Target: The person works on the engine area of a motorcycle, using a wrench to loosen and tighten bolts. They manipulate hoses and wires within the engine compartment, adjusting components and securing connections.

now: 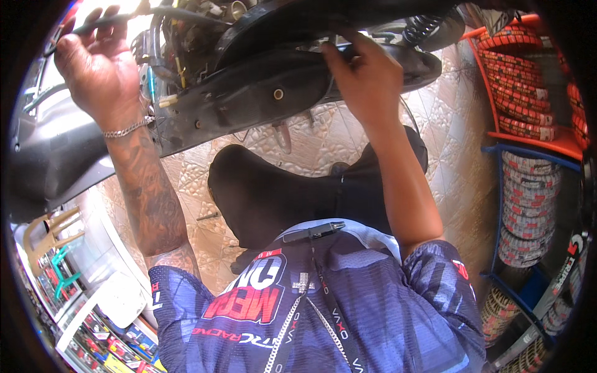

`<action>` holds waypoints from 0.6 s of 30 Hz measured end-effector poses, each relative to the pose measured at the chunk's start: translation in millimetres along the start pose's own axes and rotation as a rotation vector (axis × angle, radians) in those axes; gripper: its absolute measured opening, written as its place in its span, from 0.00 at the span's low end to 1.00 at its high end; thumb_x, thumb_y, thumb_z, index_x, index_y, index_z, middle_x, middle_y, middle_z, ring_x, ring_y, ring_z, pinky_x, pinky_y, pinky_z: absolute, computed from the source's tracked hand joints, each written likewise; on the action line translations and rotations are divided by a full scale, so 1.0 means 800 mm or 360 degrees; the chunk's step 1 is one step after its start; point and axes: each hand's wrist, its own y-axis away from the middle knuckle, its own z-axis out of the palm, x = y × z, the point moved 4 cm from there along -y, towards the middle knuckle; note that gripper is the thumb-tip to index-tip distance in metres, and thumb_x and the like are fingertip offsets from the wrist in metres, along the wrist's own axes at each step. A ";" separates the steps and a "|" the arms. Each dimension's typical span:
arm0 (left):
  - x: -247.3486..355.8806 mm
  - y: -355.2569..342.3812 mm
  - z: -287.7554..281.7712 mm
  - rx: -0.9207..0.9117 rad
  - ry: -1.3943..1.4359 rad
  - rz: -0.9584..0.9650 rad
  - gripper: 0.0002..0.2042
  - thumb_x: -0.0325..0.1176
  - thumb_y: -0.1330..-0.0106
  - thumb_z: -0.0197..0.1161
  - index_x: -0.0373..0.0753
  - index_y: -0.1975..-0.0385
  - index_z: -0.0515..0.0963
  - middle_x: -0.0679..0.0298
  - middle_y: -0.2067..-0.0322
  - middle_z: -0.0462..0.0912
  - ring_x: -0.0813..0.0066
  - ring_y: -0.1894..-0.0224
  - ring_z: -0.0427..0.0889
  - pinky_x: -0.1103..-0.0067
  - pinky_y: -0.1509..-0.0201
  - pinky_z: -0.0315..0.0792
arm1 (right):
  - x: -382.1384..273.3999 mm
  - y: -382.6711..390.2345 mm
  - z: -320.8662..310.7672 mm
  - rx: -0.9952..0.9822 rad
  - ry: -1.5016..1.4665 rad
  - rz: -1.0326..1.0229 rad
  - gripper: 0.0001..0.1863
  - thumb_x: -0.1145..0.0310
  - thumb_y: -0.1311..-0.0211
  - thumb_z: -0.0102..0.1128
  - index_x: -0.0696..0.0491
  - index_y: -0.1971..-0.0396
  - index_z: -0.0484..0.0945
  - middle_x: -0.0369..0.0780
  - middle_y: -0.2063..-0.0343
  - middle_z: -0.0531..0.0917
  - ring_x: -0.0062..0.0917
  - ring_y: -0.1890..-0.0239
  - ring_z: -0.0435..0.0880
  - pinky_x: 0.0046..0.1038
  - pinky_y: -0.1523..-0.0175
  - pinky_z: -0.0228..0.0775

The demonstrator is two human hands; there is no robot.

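At the upper left, my left hand point(102, 71) is raised with its fingers bent around a thin black hose-like strip point(171, 12), the thumb below it. In the middle top, my right hand point(368, 74) reaches into the gap between a long black plastic panel point(249, 93) and a dark curved part point(267, 28) above it. Its fingers are bent, and shadow hides the tips. Both parts belong to a partly stripped motorbike or scooter. Exposed wiring point(180, 56) lies between my hands. A wide black body panel point(62, 146) hangs below my left hand.
A black coil spring point(423, 26) is at the upper right of the machine. Stacked wrapped tyres fill a red rack point(528, 138) and a blue rack point(500, 205) on the right. At the lower left stand a teal stool point(64, 273) and a display case point(93, 317). My dark-clad legs point(292, 186) are below the panel.
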 end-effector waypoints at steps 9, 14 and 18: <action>-0.008 -0.016 -0.018 -0.0033 0.0135 -0.0134 0.20 0.49 0.39 0.76 0.47 0.53 0.83 0.51 0.55 0.85 0.51 0.50 0.84 0.51 0.38 0.76 | 0.001 -0.020 0.042 0.0136 -0.0108 0.0004 0.14 0.54 0.42 0.73 0.47 0.63 0.90 0.44 0.77 0.85 0.41 0.74 0.86 0.36 0.68 0.76; -0.009 -0.030 -0.029 -0.0089 0.0158 -0.0243 0.18 0.49 0.37 0.74 0.49 0.53 0.81 0.53 0.56 0.84 0.49 0.51 0.85 0.45 0.35 0.75 | 0.011 -0.006 0.049 0.0338 -0.0289 0.0019 0.10 0.61 0.41 0.72 0.52 0.66 0.87 0.45 0.74 0.86 0.42 0.71 0.87 0.37 0.65 0.78; -0.008 -0.034 -0.036 -0.0082 0.0127 -0.0287 0.15 0.48 0.30 0.67 0.50 0.51 0.78 0.52 0.55 0.83 0.50 0.51 0.85 0.47 0.37 0.77 | 0.010 -0.005 0.052 0.0418 -0.0395 0.0039 0.10 0.62 0.41 0.72 0.53 0.66 0.86 0.46 0.72 0.86 0.43 0.70 0.87 0.38 0.65 0.79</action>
